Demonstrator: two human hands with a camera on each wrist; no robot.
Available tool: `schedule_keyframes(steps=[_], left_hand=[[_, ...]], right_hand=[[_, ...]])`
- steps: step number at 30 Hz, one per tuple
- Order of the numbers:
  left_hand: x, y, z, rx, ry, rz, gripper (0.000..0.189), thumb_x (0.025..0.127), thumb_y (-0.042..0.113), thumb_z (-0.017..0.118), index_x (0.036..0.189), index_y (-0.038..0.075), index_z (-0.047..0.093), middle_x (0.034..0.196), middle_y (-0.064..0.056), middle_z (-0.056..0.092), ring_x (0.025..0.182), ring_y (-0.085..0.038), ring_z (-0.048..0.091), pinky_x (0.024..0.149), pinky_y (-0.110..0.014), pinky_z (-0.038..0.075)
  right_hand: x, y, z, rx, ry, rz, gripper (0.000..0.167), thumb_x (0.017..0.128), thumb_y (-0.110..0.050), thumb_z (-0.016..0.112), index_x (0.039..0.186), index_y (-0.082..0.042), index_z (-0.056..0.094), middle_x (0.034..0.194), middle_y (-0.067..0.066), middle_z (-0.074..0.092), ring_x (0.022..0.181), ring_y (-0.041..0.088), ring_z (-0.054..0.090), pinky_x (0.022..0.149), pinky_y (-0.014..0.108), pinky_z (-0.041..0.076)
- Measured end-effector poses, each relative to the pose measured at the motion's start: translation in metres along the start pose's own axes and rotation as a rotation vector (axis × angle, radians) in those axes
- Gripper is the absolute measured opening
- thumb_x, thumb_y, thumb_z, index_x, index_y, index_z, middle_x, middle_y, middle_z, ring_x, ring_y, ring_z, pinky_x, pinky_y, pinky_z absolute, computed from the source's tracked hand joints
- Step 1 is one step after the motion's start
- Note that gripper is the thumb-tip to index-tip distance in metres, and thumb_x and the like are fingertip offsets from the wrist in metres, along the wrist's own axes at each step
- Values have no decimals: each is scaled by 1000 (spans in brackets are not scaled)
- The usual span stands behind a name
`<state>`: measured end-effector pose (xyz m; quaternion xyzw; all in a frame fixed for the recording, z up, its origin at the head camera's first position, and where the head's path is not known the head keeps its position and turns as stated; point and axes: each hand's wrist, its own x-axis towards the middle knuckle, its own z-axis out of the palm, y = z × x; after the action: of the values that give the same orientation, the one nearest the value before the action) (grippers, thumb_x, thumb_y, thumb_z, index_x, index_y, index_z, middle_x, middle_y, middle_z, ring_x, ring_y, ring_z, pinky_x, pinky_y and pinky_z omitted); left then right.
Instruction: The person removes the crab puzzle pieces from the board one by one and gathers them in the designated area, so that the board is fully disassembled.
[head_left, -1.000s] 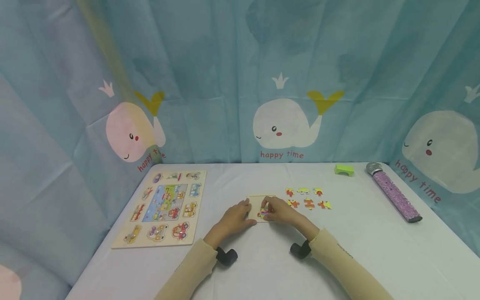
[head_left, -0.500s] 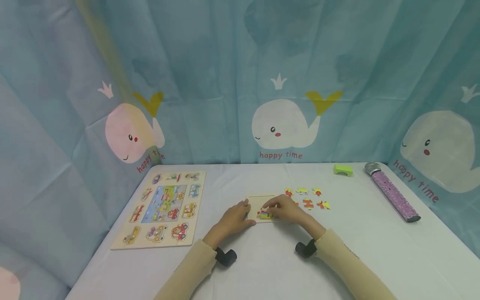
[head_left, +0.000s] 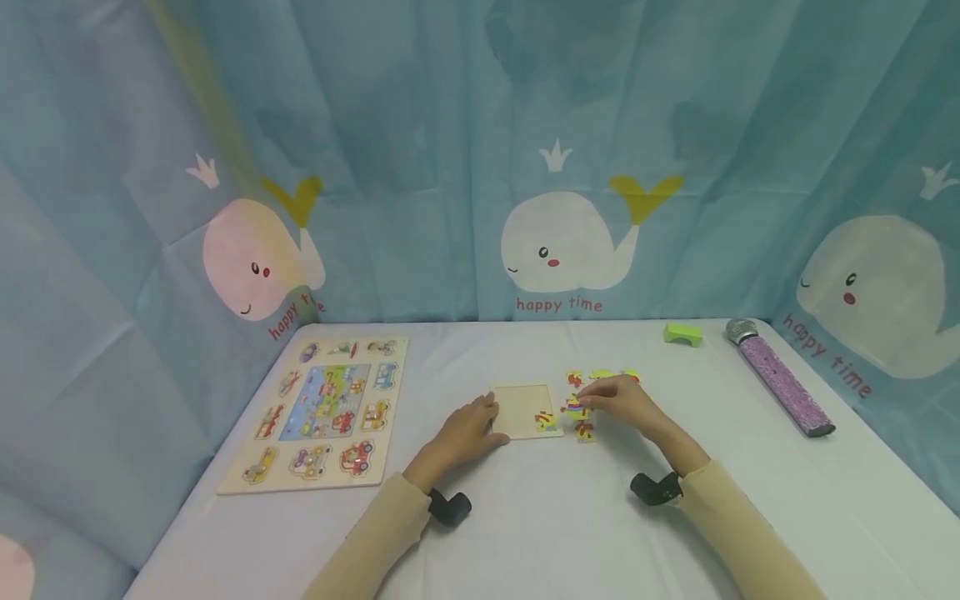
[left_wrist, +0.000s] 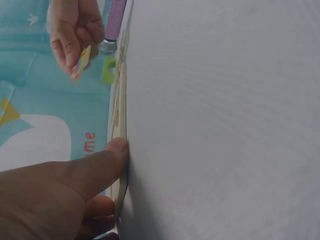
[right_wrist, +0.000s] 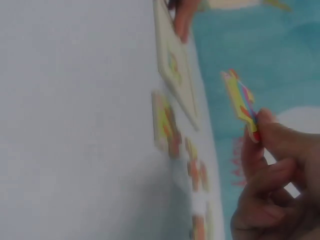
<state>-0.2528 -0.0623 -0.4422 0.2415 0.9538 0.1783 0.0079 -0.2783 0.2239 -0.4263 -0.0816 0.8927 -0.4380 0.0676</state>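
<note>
A small wooden puzzle tray (head_left: 521,407) lies mid-table. My left hand (head_left: 465,432) holds its left side, thumb at the near edge; in the left wrist view the thumb (left_wrist: 116,146) presses the tray's edge and fingers curl below. My right hand (head_left: 624,403), right of the tray, pinches a striped jigsaw piece (right_wrist: 241,104) between thumb and fingers, raised off the table. Another jigsaw piece (head_left: 545,422) sits in the tray's near right corner. A loose piece (head_left: 585,432) lies just right of the tray. More pieces (head_left: 574,378) are behind the right hand, which hides some of them.
A larger wooden vehicle puzzle board (head_left: 330,402) lies on the left of the white table. At the far right are a green arch block (head_left: 682,335) and a purple glittery microphone (head_left: 783,380). A blue whale curtain (head_left: 405,233) hangs behind the table.
My right hand has lifted the striped piece out of the tray and moved right with it. The piece in the tray's near right corner now shows. My left hand stays at the tray's left side.
</note>
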Motion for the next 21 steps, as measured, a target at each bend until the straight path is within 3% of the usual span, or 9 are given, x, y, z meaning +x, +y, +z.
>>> schedule_keyframes(steps=[9,21], left_hand=[[-2,0,-2,-7,-4,0,62,84,39,64,127,-3,51,141,-20,40,129,-35,41,102,-47,37],[1,-3,3,-7,-4,-10,63,84,40,62,130,-1,49,143,-18,39,131,-33,39,104,-46,35]], right_hand=[[-19,33,-30,-77,25,158,33,80,-39,69,98,-11,72,103,5,69,91,14,55,73,27,43],[-29,49,-31,-125,12,159,25,80,-32,70,91,-10,73,94,3,68,76,13,49,65,26,41]])
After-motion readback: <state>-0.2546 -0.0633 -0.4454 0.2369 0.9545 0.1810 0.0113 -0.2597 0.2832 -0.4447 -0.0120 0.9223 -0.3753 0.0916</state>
